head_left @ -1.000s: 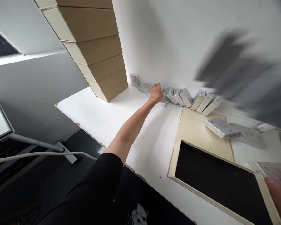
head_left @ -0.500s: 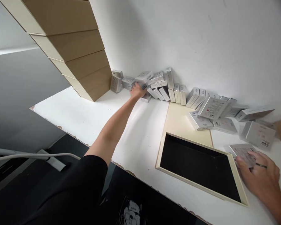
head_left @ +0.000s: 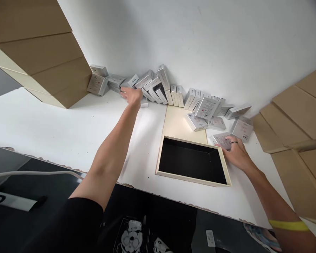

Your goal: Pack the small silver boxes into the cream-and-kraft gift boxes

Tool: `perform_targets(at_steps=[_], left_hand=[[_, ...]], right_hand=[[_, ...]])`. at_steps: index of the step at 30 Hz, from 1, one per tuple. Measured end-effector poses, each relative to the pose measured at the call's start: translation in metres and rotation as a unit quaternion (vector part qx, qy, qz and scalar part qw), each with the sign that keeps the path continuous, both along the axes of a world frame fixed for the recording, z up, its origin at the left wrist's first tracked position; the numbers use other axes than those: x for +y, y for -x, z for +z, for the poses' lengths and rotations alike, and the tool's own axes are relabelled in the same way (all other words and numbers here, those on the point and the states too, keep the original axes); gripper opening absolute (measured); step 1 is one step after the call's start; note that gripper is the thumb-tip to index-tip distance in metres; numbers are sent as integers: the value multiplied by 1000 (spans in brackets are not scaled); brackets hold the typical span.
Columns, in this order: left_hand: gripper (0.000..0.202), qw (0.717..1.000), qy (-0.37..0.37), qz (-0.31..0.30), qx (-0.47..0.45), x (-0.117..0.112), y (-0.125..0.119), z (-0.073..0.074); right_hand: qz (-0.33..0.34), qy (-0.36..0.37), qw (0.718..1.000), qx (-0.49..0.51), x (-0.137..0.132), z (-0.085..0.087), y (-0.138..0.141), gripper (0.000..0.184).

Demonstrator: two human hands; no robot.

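Note:
My left hand [head_left: 132,95] reaches to the back of the white table, among small silver-white boxes. Its fingers are stretched out and slightly apart, touching the pile beside a tilted box [head_left: 130,81]. Part of another flat box [head_left: 144,103] shows beneath the wrist. At the right, my right hand [head_left: 236,151], with a ring on one finger, grips a small silver box [head_left: 222,139] lying on the table, thumb at its near side and fingers over its top. Between the hands, nearer the front, lies an open cream tray-like box [head_left: 191,180] with a black inside.
Tall stacks of brown and cream boxes stand at the left [head_left: 60,59] and right [head_left: 287,119]. Along the wall runs a row of small silver boxes [head_left: 173,95], some upright, some leaning. A cream panel [head_left: 177,121] lies behind the tray. The table's front edge is chipped.
The view has swung right and back, so the right-hand stack shows. My left hand stays at the back pile, where a box beside it now tilts differently. My right hand remains on its box.

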State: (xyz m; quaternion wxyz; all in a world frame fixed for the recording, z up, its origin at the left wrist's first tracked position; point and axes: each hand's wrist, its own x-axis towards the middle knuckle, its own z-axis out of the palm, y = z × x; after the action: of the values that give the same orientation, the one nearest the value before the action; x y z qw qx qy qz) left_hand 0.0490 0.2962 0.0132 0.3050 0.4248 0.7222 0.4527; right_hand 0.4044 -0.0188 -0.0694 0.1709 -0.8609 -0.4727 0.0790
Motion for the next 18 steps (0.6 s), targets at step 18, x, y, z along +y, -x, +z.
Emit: perform_targets(at_steps=[18], left_hand=[[48,848,-155,-502,69,-276,21,-31]], right_hand=[[256,-61,946,-189,97,66,43,68]])
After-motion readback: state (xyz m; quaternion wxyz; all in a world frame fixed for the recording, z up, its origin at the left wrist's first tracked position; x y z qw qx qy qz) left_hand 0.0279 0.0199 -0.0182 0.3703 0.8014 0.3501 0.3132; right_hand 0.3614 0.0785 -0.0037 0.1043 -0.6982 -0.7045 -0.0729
